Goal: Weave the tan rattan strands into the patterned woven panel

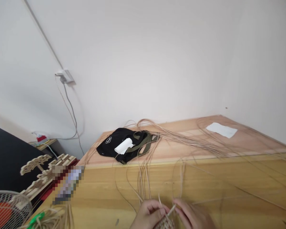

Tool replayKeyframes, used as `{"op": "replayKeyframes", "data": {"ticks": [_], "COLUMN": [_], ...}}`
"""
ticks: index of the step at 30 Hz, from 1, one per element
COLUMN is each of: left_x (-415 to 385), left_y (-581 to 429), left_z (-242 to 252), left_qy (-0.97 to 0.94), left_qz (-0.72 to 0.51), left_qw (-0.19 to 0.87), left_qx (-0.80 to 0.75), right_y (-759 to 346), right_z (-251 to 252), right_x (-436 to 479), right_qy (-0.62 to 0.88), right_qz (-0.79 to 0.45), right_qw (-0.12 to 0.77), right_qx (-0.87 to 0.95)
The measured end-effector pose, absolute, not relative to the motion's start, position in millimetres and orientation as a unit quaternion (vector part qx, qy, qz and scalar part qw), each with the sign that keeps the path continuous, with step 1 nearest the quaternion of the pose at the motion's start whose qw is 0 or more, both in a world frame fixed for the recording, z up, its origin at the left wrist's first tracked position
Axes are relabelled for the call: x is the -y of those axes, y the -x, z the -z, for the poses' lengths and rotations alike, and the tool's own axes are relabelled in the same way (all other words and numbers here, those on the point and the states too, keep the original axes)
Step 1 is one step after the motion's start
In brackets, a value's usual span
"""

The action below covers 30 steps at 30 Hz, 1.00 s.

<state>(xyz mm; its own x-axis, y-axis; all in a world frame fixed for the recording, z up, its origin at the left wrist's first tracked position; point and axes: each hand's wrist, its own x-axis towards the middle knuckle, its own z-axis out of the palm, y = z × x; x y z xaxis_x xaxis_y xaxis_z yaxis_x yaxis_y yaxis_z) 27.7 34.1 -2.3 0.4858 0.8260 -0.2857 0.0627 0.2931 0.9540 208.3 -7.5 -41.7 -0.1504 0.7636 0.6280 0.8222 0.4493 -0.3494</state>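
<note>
At the bottom edge of the view, my left hand (149,215) is closed, thumb and fingers pinching a small piece of weaving (166,223) made of pale cane strips. My right hand (189,213) pinches a light cane strip (172,209) that rises from that weaving. Long loose strands (144,181) fan out from around my left hand across the wooden table. The lower part of the weaving is cut off by the frame edge and partly covered by my fingers.
A black bag (114,144) with a folded white paper (124,145) lies toward the wall. Long cane strands (188,140) spread rightward, near a white sheet (221,129). At left are a fan (10,208), carved wooden pieces (35,163) and a green-tied cane bundle (54,218).
</note>
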Motion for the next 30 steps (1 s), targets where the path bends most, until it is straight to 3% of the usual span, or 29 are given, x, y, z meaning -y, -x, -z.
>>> {"op": "replayKeyframes", "data": {"ticks": [13, 22, 30], "left_x": [-28, -28, -27], "left_y": [-25, -29, -29], "left_z": [-10, -11, -14], "left_qy": [-0.584, -0.584, -0.566], "left_qz": [-0.245, -0.251, -0.259], "left_qw": [0.639, 0.640, 0.652], "left_qx": [-0.436, -0.432, -0.432], "right_y": [-199, -199, -198], "right_z": [23, 24, 22], "right_x": [16, 20, 18], "right_qy": [0.515, 0.532, 0.557], "right_qz": [0.014, -0.043, -0.003], "right_qw": [0.409, 0.369, 0.371], "right_qx": [0.754, 0.761, 0.743]}}
